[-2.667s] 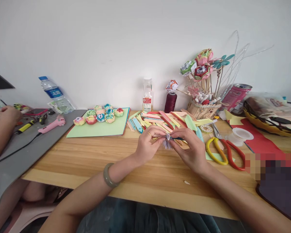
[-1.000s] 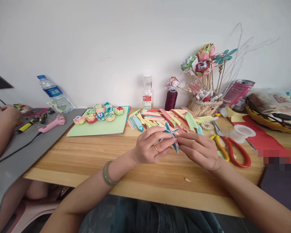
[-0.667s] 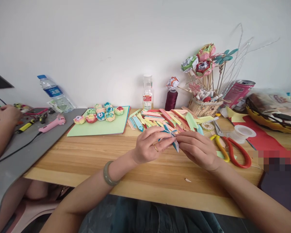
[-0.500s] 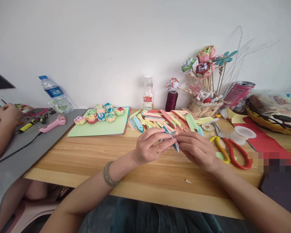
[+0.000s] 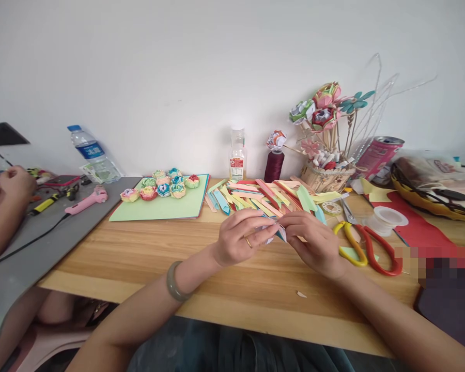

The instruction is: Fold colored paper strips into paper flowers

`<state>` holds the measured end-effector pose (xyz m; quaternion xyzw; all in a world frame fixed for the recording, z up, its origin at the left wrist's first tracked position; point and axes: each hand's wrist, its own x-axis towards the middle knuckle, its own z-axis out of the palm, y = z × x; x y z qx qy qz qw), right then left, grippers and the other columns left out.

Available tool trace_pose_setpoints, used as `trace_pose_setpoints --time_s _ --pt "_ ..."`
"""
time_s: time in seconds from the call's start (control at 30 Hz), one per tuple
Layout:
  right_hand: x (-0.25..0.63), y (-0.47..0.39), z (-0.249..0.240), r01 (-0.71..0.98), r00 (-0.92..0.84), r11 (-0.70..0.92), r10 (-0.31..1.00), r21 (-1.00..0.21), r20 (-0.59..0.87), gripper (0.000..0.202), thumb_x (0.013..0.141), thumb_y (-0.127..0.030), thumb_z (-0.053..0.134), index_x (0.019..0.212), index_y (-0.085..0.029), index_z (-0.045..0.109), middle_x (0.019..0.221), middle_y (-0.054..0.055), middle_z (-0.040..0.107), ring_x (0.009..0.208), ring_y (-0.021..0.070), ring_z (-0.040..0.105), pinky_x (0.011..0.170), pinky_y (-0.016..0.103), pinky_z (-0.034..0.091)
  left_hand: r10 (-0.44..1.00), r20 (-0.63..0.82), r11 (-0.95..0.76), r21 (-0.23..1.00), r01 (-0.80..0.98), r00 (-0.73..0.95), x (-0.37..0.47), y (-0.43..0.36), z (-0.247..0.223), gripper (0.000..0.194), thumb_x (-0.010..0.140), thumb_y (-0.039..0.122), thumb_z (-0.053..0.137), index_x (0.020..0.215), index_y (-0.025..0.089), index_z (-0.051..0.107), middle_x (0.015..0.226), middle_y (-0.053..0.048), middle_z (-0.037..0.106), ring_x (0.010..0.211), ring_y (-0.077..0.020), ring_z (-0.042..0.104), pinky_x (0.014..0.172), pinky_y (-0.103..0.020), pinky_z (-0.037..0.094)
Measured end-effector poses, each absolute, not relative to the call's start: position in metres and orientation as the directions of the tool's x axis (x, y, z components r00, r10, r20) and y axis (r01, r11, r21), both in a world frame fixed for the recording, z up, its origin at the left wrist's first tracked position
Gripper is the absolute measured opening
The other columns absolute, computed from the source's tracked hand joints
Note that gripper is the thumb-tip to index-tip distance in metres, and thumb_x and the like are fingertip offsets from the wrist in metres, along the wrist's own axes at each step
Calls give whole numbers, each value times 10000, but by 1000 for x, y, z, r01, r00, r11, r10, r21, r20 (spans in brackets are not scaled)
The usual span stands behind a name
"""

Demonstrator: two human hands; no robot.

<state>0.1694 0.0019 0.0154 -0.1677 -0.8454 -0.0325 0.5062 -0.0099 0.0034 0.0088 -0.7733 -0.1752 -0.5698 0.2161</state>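
Left hand (image 5: 237, 238), right hand (image 5: 315, 244) pinching one paper piece (image 5: 281, 234); scissors (image 5: 368, 248): one.

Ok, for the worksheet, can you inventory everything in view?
Wall: one, white, behind
Table: one, brown, centre
Side surface: one, grey, left
Water bottle: one, clear, back left
Corded tool: one, pink, left
Paper stack: one, green-topped, left
Paper flowers: about ten, multicoloured, on paper stack
Paper strips: many, multicoloured, centre
Labelled bottle: one, clear, behind paper strips
Thread spool: one, maroon, behind paper strips
Flower basket: one, beige, back right
Can: one, pink, back right
Scissors: one, red and yellow, right
Reel: one, white, right
Flat paper: one, red, right
Small oddments: several, mixed, both edges
Co-worker's hand: at least one, left edge
Folded paper: one, blue-white, held up
Left grip: one, on folded paper
Right grip: one, same
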Motion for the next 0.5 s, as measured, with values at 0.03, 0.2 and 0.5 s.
trace_pose_setpoints --time_s 0.03,0.2,0.5 --pt "169 2 16 312 -424 941 261 -131 867 206 754 -3 506 797 -204 513 775 58 646 779 182 611 664 349 526 21 960 -845 -132 519 280 -10 4 9 154 755 152 601 889 223 624 816 0 673 875 -131 575 725 -259 533" --pt "167 2 17 300 -407 939 283 -165 869 211 758 -6 507 814 -209 513 779 54 635 765 177 609 662 348 524 57 953 -847 -112 520 298 -9 4 8 208 745 143 608 940 214 617 862 -10 677 893 -140 583 734 -268 537" --pt "169 4 15 298 -450 948 246 -116 858 226 752 19 508 823 -195 498 788 67 623 794 181 585 673 356 513 121 947 -879 -38 475 299 -8 4 6 214 742 146 610 952 190 616 842 -22 660 899 -145 577 760 -276 532"
